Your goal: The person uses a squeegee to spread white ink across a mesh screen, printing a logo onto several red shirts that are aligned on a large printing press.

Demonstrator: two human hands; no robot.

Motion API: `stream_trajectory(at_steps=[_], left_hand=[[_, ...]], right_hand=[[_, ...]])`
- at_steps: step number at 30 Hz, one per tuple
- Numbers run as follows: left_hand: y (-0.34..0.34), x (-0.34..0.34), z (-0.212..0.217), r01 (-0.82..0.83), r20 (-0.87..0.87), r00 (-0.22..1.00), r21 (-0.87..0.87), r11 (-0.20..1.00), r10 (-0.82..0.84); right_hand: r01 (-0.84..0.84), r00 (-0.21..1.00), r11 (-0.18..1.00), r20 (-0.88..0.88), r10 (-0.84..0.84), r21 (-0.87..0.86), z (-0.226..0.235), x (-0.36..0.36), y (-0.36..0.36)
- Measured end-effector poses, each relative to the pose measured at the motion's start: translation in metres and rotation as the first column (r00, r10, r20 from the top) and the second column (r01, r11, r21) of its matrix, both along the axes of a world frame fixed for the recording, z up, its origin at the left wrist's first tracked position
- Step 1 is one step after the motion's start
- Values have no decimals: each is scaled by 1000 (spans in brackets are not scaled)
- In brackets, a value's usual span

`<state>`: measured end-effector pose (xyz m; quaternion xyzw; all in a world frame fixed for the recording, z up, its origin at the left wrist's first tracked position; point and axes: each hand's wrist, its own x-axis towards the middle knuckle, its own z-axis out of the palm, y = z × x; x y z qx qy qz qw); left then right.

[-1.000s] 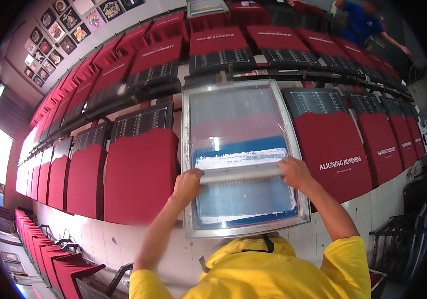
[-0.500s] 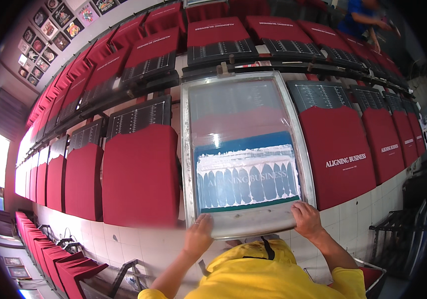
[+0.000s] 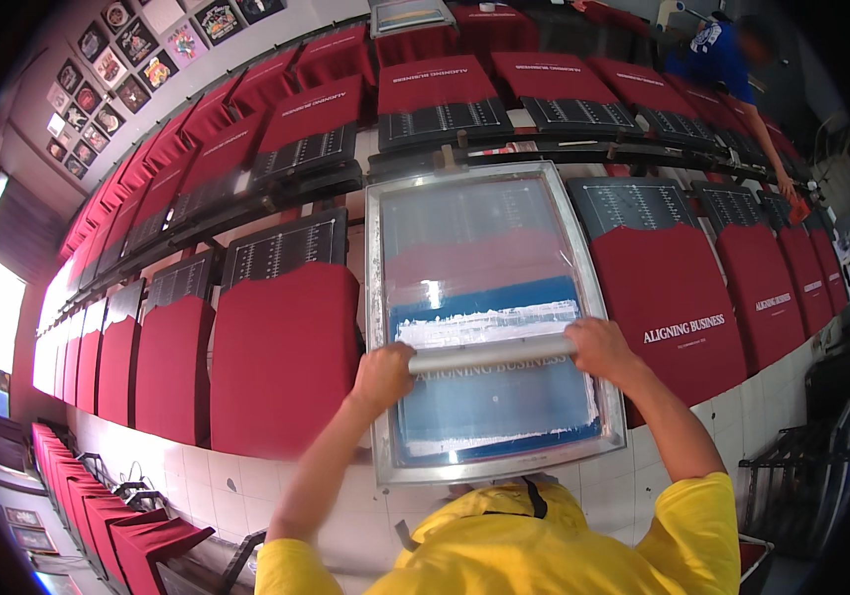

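Both my hands grip the ends of a long grey squeegee [image 3: 492, 354], which lies crosswise on a printing screen. My left hand [image 3: 383, 374] is closed round its left end, and my right hand [image 3: 599, 347] round its right end. The screen's metal frame [image 3: 598, 288] surrounds a translucent mesh with a blue stencil area [image 3: 494, 405]. A band of white ink [image 3: 489, 323] lies just beyond the squeegee. Thin white ink residue [image 3: 494, 439] runs along the near end of the stencil. Pale lettering shows partly under the squeegee's near edge.
Dark boards with maroon shirts stand in rows: a plain shirt [image 3: 284, 357] to the left, a white-lettered shirt [image 3: 678, 307] to the right. More shirts [image 3: 443, 87] lie across a black rail [image 3: 464, 152]. At far right, a person in blue [image 3: 717, 61] reaches toward the boards.
The squeegee and both hands have moved away from me, from the screen's near end to its middle. The scalloped white ink on the near part is wiped away. The other person's arm has lowered.
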<state>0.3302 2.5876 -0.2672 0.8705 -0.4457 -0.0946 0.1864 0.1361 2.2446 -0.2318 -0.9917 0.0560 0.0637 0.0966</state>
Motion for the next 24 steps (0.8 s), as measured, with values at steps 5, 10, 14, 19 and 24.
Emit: stream_trajectory(at_steps=[5,10,14,19,24], left_hand=[[9,-7,15,-22,14,1000,16,1000,22],[51,-89,20,-48,-19,999,-71,996,46],[75,-145,-8,-44,65,996,-161,986,55],[91,-175,-29,0,105,994,-100,995,10],[93,-186,-26,76,106,991,20,997,-78]], right_hand=[[24,996,999,86,-22,-23,12,-14,11],[36,986,999,161,-34,-13,17,-92,56],[-10,943,999,333,26,-47,-3,-144,84],[-11,952,995,303,41,-98,-18,-169,107],[40,976,998,216,-30,-42,-19,-180,120]])
